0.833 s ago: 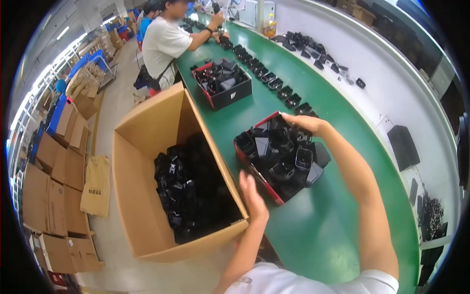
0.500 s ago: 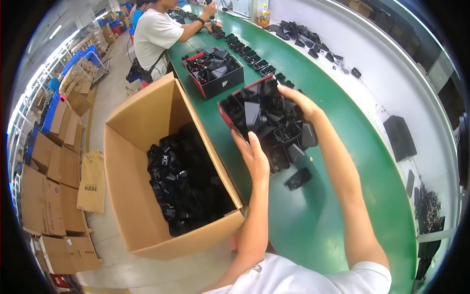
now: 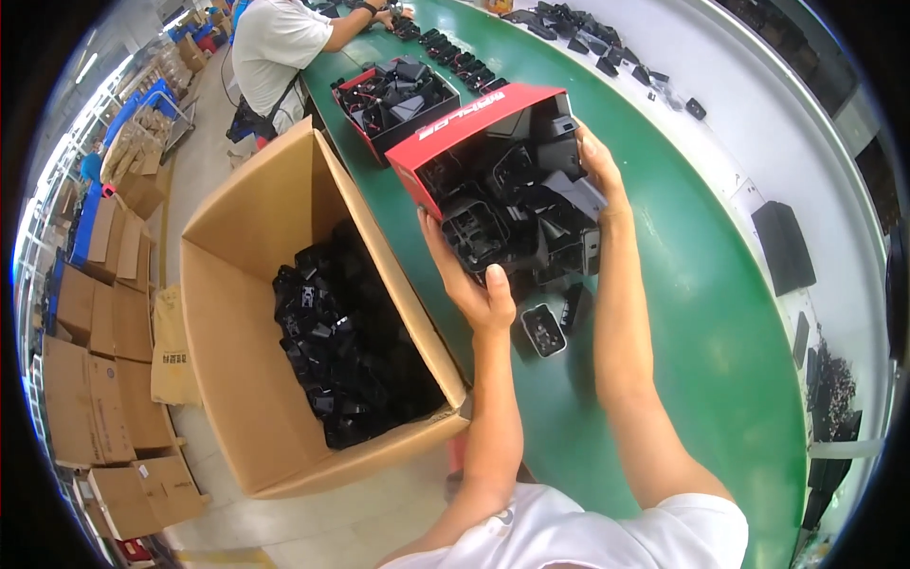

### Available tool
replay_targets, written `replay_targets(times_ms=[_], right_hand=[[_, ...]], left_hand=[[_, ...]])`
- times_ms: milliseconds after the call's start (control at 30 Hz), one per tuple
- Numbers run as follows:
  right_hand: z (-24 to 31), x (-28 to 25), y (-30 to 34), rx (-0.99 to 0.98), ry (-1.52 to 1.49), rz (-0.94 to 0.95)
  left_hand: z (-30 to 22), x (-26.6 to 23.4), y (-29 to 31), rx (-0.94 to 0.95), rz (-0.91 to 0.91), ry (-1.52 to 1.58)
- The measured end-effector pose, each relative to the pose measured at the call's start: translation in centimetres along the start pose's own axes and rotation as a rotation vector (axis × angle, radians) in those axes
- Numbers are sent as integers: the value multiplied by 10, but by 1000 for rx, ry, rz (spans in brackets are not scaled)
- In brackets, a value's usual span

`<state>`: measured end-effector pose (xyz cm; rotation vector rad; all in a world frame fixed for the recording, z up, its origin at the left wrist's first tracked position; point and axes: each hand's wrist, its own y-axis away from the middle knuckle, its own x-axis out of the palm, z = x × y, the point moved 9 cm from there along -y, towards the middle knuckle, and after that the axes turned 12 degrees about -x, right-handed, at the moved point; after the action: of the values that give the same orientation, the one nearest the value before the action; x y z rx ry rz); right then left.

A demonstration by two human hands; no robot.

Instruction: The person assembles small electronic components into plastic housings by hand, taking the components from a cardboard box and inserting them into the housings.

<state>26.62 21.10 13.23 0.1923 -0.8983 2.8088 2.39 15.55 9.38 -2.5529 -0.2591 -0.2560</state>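
Observation:
A red and black box (image 3: 464, 121) full of black plastic casings (image 3: 517, 204) is tipped toward me above the green table. My left hand (image 3: 471, 284) grips its near left side, thumb up against the parts. On the far right side my right hand (image 3: 599, 171) holds the box, its fingertips at the rim. Below the box's lower edge, one open casing (image 3: 544, 331) lies on the table, and another dark casing (image 3: 575, 305) is beside it. The underside of the box is hidden.
A large cardboard carton (image 3: 242, 351) with many black parts stands left of the table (image 3: 701, 379). A second box of parts (image 3: 398, 100) sits farther up. Casings line the far table, where a co-worker (image 3: 275, 57) works. A black block (image 3: 783, 247) lies at right.
The box has tilted more steeply, so its red outer wall now shows. Casings have slid toward its lower edge, and an open casing now lies face up on the table below.

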Motion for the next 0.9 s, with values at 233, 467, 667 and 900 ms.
replay_targets(times_ms=[233, 467, 667, 900], right_hand=[[-50, -39, 10, 42, -231, -243], [-85, -72, 4, 107, -253, -162], [-50, -5, 13, 252, -339, -407], [-77, -31, -16, -113, -319, -218]], left_hand=[[0, -1, 6, 30, -72, -75], [-5, 12, 7, -9, 20, 65], [1, 7, 7, 5, 20, 8], [-6, 6, 9, 67, -18, -7]])
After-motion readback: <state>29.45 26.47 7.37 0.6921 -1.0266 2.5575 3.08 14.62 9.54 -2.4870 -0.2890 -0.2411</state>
